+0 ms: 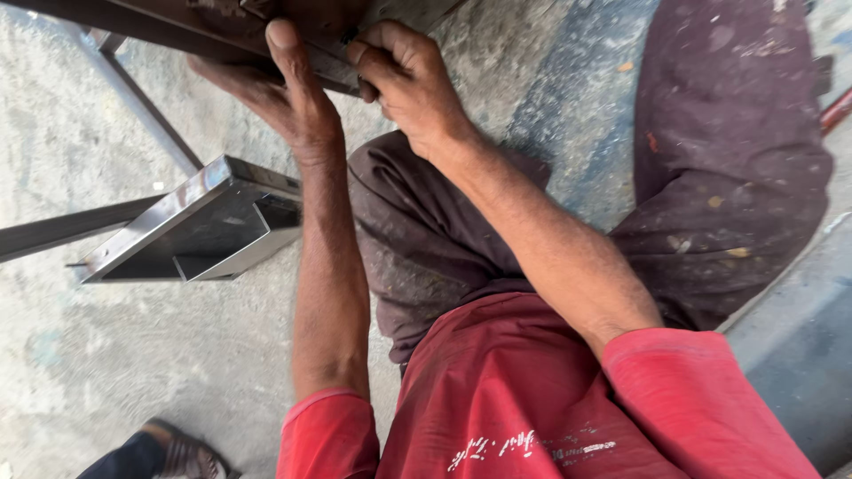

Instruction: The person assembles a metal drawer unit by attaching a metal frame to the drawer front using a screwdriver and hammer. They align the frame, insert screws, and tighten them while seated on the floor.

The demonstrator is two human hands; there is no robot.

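A dark brown metal frame piece runs across the top of the head view. My left hand grips its lower edge from below, thumb pressed up against the face. My right hand is closed on the same edge just to the right, fingers curled around a small dark part that I cannot make out. Both forearms reach up from my red sleeves.
A shiny open metal channel section lies on the concrete floor at the left, with thin dark bars beside it. My dusty dark trousers fill the right. A sandalled foot shows at the bottom left.
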